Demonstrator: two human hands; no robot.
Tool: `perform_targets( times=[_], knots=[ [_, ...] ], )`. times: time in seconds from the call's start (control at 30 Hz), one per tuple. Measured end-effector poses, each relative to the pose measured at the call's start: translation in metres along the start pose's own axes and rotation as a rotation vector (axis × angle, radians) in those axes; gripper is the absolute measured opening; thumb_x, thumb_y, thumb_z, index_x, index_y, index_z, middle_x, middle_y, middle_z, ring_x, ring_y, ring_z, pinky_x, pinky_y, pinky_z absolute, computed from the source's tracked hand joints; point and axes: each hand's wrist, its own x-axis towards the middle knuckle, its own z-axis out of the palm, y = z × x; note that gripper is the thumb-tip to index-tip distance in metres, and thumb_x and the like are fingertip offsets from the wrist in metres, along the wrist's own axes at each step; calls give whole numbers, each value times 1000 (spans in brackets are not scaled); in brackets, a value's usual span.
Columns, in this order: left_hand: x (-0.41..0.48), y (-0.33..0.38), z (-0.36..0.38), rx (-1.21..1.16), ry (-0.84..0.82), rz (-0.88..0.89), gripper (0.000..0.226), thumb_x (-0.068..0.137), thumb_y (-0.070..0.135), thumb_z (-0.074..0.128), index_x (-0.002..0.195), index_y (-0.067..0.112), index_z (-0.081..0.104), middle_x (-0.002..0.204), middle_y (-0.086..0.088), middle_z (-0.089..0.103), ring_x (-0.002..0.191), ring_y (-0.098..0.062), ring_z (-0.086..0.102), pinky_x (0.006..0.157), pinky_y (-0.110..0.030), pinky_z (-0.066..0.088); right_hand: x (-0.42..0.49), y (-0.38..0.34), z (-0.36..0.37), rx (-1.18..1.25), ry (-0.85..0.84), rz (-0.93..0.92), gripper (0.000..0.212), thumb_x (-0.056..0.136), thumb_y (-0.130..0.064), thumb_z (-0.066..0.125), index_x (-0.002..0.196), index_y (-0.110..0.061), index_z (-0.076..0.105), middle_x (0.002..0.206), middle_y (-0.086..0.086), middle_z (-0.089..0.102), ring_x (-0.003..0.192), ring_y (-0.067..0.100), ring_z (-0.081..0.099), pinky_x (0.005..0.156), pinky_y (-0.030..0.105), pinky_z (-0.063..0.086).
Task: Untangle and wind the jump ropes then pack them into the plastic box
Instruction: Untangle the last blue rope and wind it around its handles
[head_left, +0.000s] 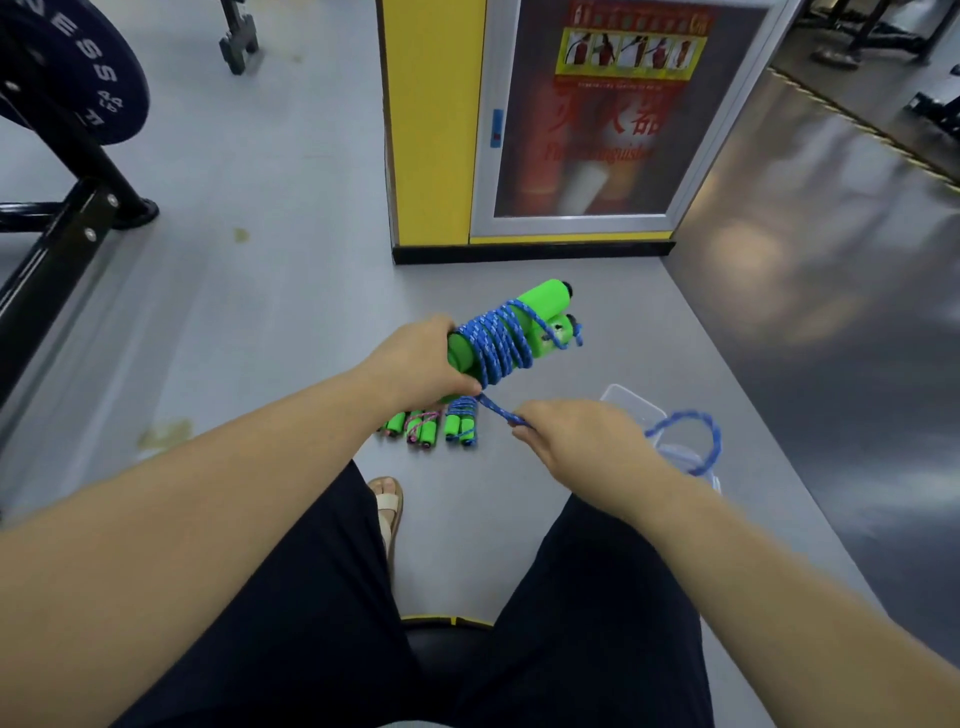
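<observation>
My left hand (422, 358) grips the two green foam handles (540, 306) of a jump rope, held together in the air. Several turns of blue rope (501, 340) are wound around them. My right hand (566, 431) pinches the loose end of the blue rope just below the bundle, and a blue loop (696, 431) hangs out past my wrist. On the floor beneath lie wound jump ropes (431, 427) with green handles, one pink-roped and one blue-roped. The clear plastic box (636, 408) sits on the floor to the right, partly hidden by my right hand.
A yellow pillar with a fire extinguisher cabinet (576, 124) stands straight ahead. A black weight rack with a plate (67, 67) is at the left. I sit on a black seat (447, 642), my foot in a sandal (387, 506) on the grey floor.
</observation>
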Motion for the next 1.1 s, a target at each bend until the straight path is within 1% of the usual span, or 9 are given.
perform_targets(
  times=[0.17,0.23,0.3,0.47,0.63,0.77,0.87,0.97,1.1],
  knots=[
    [-5,27,18,565,-121,152,25,83,23,62,104,10,54,73,0,45,74,-24,51,61,-31,43,18,14,-29,-208,274,-365,17,64,-35,63,53,-21,62,49,-5,53,37,17,52,39,12,15],
    [-4,36,21,625,-184,185,20,84,16,62,102,8,59,66,0,44,71,-26,53,63,-34,48,25,24,-41,-139,228,-427,16,62,-39,64,56,-24,66,51,-7,53,41,16,51,43,11,10],
    [-7,43,16,685,-209,236,25,84,16,64,109,10,59,70,-1,46,72,-25,52,64,-34,46,27,29,-57,47,114,-372,17,69,-43,69,69,-26,70,62,-12,54,55,10,53,45,21,26],
    [-13,46,9,797,-215,445,46,86,26,66,127,17,47,108,-6,61,99,-25,57,67,-28,37,29,39,-63,518,-225,-60,15,78,-36,70,74,-25,60,64,-14,52,60,-3,46,57,13,34],
    [-19,43,3,709,-247,538,49,86,24,64,128,18,39,103,-4,59,86,-21,52,65,-26,32,23,44,-53,766,-436,44,16,85,-40,58,87,-23,57,83,-4,59,72,7,51,68,19,43],
    [-19,45,-1,685,-245,686,35,87,17,58,119,17,44,99,4,52,85,-16,49,67,-27,36,12,41,-46,953,-471,127,70,58,-74,64,99,-20,50,88,6,57,65,7,49,56,19,40],
    [-18,40,-3,594,-138,870,32,82,5,60,111,14,52,108,0,53,81,-9,41,63,-26,32,6,39,-36,1072,-525,100,85,40,-89,58,102,-32,55,107,9,67,93,27,63,79,38,52],
    [-15,34,0,450,4,1053,30,68,-1,58,93,14,54,108,-10,56,65,-16,46,53,-26,34,1,34,-27,1163,-494,129,85,39,-89,59,98,-27,60,111,22,63,107,47,55,93,60,44],
    [-4,21,10,34,51,658,49,78,-9,53,122,12,49,127,-5,48,107,-20,54,85,-35,48,5,29,-24,1279,-213,207,41,76,-59,56,88,-19,57,77,-3,63,69,8,60,62,20,44]
  ],
)
